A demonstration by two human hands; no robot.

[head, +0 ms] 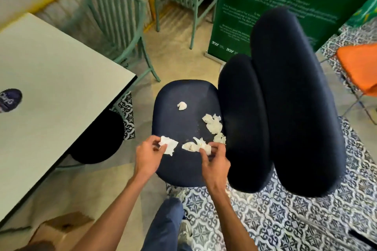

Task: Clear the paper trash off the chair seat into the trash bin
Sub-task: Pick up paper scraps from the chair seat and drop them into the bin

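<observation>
A dark navy chair seat carries several crumpled white paper scraps. My left hand pinches one flat scrap at the seat's near left edge. My right hand grips a bunch of crumpled paper near the seat's front right. A small paper ball lies alone toward the seat's far side. A larger torn piece and a smaller piece lie against the chair's backrest. A black round bin stands under the table, left of the chair.
A pale table fills the left side, with a dark object on it. Green metal chairs stand behind. A green banner and an orange chair are on the right. A cardboard box sits on the floor near my leg.
</observation>
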